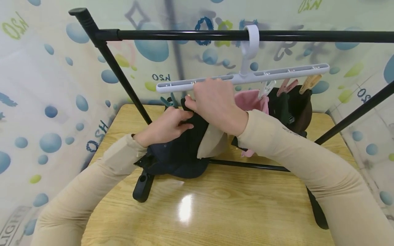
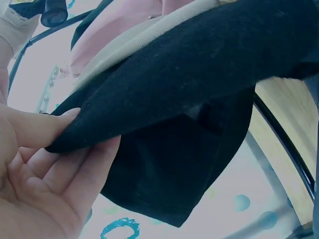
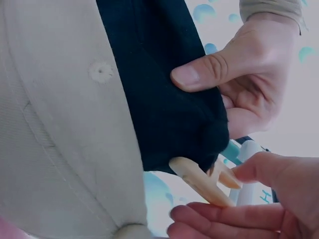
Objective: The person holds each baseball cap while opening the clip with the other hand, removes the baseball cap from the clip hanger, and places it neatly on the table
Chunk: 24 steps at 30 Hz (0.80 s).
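Observation:
My left hand pinches the edge of a black cap between thumb and fingers. In the left wrist view, the dark cloth spreads out from those fingertips. Just above, my right hand is at the underside of a pale lilac clip hanger. It pinches a cream clothespin between thumb and fingers, its tip at the cap's edge in the right wrist view. A beige cap hangs beside the black one, and a navy cap is below my left hand.
The hanger hooks over a black rail of a stand on a wooden table. To the right, a pink cap and dark caps hang from clothespins. A teal clothespin is at the hanger's left end.

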Available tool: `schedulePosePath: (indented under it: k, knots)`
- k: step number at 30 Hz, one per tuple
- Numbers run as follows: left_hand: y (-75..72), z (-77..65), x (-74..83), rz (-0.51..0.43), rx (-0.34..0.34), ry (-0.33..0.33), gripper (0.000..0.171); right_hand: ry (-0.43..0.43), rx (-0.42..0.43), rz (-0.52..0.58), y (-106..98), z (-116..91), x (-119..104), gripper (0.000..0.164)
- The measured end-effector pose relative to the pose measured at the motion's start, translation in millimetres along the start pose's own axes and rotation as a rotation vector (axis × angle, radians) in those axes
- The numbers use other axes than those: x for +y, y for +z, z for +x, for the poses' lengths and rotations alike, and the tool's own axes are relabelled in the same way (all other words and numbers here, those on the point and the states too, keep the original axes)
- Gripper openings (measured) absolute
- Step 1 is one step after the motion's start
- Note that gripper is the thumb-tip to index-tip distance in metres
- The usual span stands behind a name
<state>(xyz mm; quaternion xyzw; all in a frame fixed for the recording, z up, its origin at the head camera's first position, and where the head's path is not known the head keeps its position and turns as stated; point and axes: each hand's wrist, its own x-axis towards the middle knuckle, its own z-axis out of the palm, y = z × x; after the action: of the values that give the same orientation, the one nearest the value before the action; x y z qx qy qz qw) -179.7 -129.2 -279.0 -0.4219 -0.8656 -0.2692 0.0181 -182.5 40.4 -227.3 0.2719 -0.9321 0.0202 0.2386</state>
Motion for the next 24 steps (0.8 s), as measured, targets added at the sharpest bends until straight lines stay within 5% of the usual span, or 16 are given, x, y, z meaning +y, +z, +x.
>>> schedulePosePath:
  k: [14, 24]
  knots:
    - [-2.5, 1.1, 1.4, -0.015, -0.026, -0.041, 0.029, 0.031, -0.151, 0.130, -6, 11, 11, 0.040]
    - [-4.3, -6.0, -1.8, -0.022, -0.041, -0.077, 0.036, 0.171, -0.172, 0.313, -10, 21, 20, 0.047]
